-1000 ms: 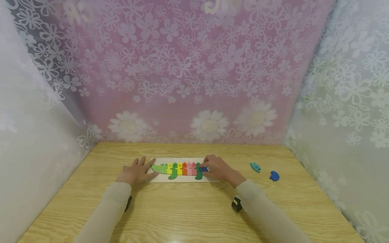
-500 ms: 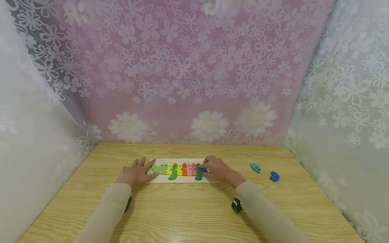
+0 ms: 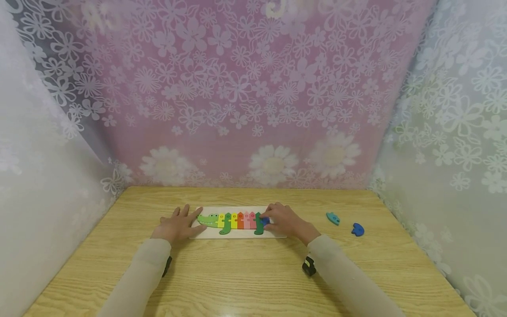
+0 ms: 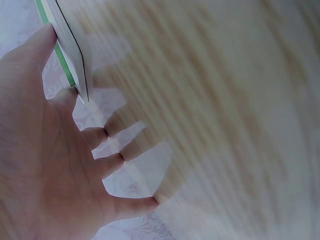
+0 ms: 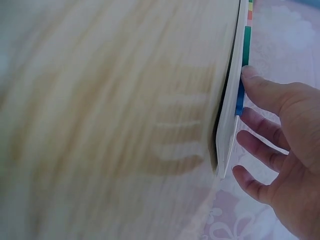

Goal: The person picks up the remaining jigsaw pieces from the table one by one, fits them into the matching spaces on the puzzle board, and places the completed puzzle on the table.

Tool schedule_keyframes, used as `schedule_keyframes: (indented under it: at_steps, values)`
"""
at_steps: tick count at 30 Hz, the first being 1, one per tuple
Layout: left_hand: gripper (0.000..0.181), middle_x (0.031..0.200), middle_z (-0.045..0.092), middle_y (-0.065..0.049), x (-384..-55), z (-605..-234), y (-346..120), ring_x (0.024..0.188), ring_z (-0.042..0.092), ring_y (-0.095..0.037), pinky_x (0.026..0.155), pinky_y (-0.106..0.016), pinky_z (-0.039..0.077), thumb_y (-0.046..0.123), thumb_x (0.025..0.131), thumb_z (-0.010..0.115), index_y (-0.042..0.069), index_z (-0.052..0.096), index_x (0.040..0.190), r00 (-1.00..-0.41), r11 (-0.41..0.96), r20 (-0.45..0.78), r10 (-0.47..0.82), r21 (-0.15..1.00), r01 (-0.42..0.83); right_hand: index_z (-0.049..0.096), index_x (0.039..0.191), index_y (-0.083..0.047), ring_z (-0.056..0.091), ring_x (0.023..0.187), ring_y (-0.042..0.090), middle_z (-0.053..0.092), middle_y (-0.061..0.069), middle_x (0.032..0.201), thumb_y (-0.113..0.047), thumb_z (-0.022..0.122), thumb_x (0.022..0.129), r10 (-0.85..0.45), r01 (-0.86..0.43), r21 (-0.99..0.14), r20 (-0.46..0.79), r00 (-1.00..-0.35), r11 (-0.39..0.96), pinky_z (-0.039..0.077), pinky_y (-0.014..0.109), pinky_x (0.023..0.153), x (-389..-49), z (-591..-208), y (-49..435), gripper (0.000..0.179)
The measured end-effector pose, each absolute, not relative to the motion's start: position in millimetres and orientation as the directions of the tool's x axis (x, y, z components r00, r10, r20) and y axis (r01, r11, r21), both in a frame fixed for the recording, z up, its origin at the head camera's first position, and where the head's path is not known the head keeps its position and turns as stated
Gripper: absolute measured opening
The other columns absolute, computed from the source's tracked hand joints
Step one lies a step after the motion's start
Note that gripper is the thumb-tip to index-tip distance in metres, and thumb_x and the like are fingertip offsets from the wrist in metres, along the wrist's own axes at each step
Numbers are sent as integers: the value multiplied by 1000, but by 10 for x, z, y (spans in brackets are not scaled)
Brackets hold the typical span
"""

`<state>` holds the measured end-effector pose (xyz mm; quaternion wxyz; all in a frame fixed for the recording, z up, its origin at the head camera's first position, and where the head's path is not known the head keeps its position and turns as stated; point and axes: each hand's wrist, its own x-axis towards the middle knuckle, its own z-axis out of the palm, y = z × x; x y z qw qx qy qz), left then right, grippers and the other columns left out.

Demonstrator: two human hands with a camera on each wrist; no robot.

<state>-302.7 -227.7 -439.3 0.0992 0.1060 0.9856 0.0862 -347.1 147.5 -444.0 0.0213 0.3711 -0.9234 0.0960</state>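
Observation:
A pale wooden puzzle board [image 3: 240, 236] lies on the table, bearing a row of colourful pieces that form a crocodile. At its left end, my left hand [image 3: 174, 225] rests with fingers spread, thumb and index finger at the green crocodile head [image 3: 207, 220]. My right hand [image 3: 286, 223] pinches a dark blue puzzle piece [image 3: 265, 221] beside the green hind-leg piece [image 3: 259, 224]. In the right wrist view the thumb lies against the edge of the blue piece [image 5: 240, 99]; the other fingers are partly hidden behind the board.
To the right on the wooden table [image 3: 237, 277] lie a teal puzzle piece [image 3: 333, 218] and a blue curved puzzle piece [image 3: 358, 229]. Flowered cloth [image 3: 253, 97] hangs behind the table and on both sides.
The blue piece under my right fingers has shifted or turned slightly. Both hands stay in nearly the same place, and the board has not visibly moved.

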Motion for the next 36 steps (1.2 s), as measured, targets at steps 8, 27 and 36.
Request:
schedule_keyframes:
  at_steps: [8,27,36]
  values:
    - [86,170,17,-28,-3043,-4420,-2292,153,18,-59,100,-92,20,75,99,41,26,23,167,-958,962,-178,226,194,191,77,123,-11,64,101,28,71,11,116,-25,75,96,-712,-731,-106,167,-682,674,56,44,77,-3463,-4383,1579,31]
    - [86,171,15,-27,-3061,-4443,-2318,154,16,-59,101,-92,19,76,98,40,28,22,167,-957,962,-185,224,201,186,77,119,-6,65,97,32,71,12,110,-21,77,94,-686,-712,-52,223,-692,701,56,43,74,-3439,-4295,2232,29]
    - [87,170,15,-28,-3042,-4420,-2325,153,17,-59,100,-92,20,76,99,39,25,22,167,-955,962,-185,233,187,199,76,119,-5,66,101,38,71,14,110,-19,77,93,-635,-661,-50,229,-737,749,57,51,76,-3387,-4299,2602,30]
